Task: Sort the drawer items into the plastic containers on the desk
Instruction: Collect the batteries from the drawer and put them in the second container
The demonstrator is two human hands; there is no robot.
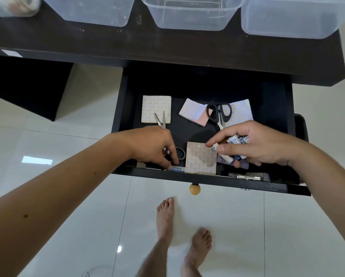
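Note:
The black drawer [125, 108] is pulled out under the desk. My right hand [253, 144] is closed on several white and blue batteries [237, 139] at the drawer's front right. My left hand [153, 144] reaches into the front left, fingertips on a small white Teknox item [176, 168], with a small red and silver thing under the palm; whether it grips either I cannot tell. Scissors [159, 119] with grey handles lie partly under this hand. Black-handled scissors [219, 112] lie further back. Several sticky-note pads [156, 105] are spread about, one [200, 160] between my hands.
Several clear plastic containers [191, 19] stand in a row on the dark desk [87, 43], the leftmost holding something pale. The drawer has a round wooden knob [195, 189]. Bare feet stand on the white tiled floor below.

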